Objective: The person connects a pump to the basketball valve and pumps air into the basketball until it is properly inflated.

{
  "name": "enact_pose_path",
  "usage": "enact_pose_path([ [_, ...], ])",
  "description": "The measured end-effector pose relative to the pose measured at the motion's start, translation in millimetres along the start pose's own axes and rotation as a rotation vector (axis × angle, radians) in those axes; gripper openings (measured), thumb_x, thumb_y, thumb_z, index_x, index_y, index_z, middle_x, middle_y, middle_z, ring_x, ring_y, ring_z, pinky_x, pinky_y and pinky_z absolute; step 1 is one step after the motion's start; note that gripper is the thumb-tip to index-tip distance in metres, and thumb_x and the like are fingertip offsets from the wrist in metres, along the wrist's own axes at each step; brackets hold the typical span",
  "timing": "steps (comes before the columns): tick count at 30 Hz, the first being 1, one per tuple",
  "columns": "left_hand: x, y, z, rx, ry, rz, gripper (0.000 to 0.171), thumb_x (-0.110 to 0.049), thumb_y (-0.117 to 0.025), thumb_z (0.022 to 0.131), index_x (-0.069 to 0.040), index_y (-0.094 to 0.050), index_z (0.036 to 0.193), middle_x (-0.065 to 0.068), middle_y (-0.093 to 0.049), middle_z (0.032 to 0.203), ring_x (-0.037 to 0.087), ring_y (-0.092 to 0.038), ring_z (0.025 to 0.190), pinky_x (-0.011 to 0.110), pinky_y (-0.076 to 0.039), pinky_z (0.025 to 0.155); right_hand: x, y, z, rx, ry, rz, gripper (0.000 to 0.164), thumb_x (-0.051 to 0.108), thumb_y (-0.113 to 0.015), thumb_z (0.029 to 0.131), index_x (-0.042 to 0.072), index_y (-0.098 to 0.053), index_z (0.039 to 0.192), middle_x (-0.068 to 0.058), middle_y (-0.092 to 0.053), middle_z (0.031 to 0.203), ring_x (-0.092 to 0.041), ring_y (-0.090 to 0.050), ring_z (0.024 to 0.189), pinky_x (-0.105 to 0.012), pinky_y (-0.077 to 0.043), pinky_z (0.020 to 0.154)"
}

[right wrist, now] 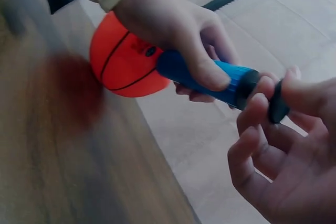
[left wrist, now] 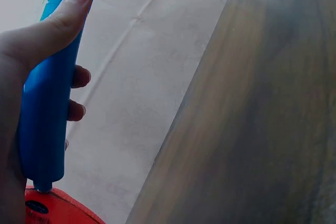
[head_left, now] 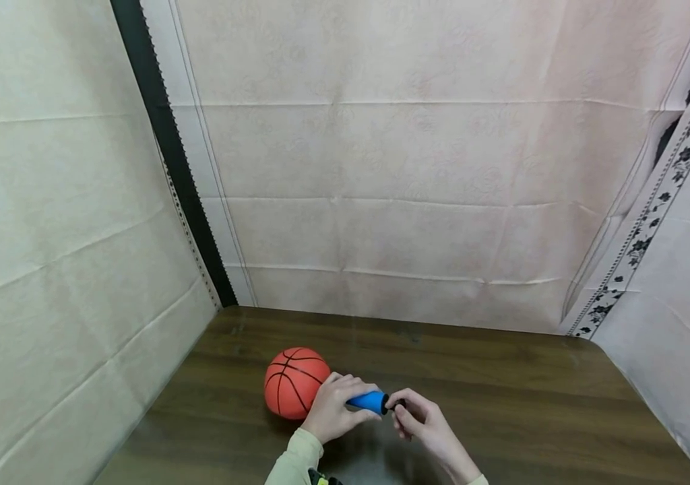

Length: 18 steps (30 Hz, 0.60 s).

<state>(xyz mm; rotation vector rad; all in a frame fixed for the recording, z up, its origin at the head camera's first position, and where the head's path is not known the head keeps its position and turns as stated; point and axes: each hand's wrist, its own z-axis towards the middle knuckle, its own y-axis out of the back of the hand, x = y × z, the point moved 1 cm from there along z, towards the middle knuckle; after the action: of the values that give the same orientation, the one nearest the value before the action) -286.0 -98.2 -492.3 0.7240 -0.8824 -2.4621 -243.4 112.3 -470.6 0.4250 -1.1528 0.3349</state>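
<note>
A blue ball pump [head_left: 372, 402] with a black end cap is held above the table. My left hand [head_left: 339, 407] grips its barrel, thumb along one side and fingers wrapped around the other. With thumb and fingers, my right hand [head_left: 426, 426] pinches the black pump handle [right wrist: 278, 102], which sits close to the cap. An orange-red basketball [head_left: 295, 384] with black lines rests on the table just left of the left hand. In the left wrist view the pump's narrow tip [left wrist: 43, 186] meets the ball's outline; whether it is inserted I cannot tell.
The brown wood-grain table [head_left: 533, 404] extends to the right of the hands. Pale creased cloth [head_left: 412, 155] hangs behind it and along both sides, with a dark strip [head_left: 169, 141] at the left corner and a floral border [head_left: 654, 215] at the right.
</note>
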Motion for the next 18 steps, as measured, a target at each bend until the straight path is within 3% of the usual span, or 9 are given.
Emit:
enact_pose_path([
  [6, 1.9, 0.4, -1.9, -0.010, -0.024, -0.014, 0.037, -0.047, -0.072, 0.081, -0.025, -0.071, 0.111, -0.014, -0.072, 0.097, 0.004, -0.061, 0.087, 0.029, -0.044, 0.085, 9, 10, -5, 0.047, -0.211, -0.036, 0.030, 0.021, -0.046, 0.103, -0.004, -0.053, 0.120, -0.003, -0.055, 0.082, -0.008, -0.053, 0.069, -0.024, -0.048, 0.062],
  [11, 4.3, 4.6, -2.3, -0.045, -0.005, 0.004, 0.039, -0.044, -0.076, 0.077, -0.031, -0.068, 0.113, -0.014, -0.071, 0.099, 0.004, -0.062, 0.088, 0.031, -0.044, 0.084, 23, 28, -14, 0.033, -0.313, 0.009, 0.039, 0.033, -0.043, 0.104, 0.000, -0.054, 0.122, 0.000, -0.058, 0.089, -0.006, -0.055, 0.073, -0.026, -0.050, 0.068],
  [13, 5.2, 7.6, -1.4, -0.058, 0.006, 0.002, 0.041, -0.041, -0.079, 0.076, -0.033, -0.067, 0.114, -0.014, -0.071, 0.099, 0.005, -0.062, 0.088, 0.031, -0.044, 0.083, 31, 35, -19, 0.031, -0.279, 0.016, 0.038, 0.031, -0.040, 0.105, -0.001, -0.054, 0.121, -0.001, -0.058, 0.089, -0.005, -0.056, 0.073, -0.027, -0.051, 0.069],
  [18, 4.8, 12.8, 1.4, -0.081, 0.020, -0.012, 0.043, -0.036, -0.082, 0.073, -0.033, -0.067, 0.114, -0.014, -0.071, 0.097, 0.005, -0.063, 0.087, 0.030, -0.045, 0.082, 43, 48, -30, 0.028, -0.084, 0.041, 0.026, 0.011, -0.035, 0.106, -0.005, -0.053, 0.116, 0.003, -0.057, 0.086, -0.008, -0.052, 0.069, -0.031, -0.047, 0.065],
])
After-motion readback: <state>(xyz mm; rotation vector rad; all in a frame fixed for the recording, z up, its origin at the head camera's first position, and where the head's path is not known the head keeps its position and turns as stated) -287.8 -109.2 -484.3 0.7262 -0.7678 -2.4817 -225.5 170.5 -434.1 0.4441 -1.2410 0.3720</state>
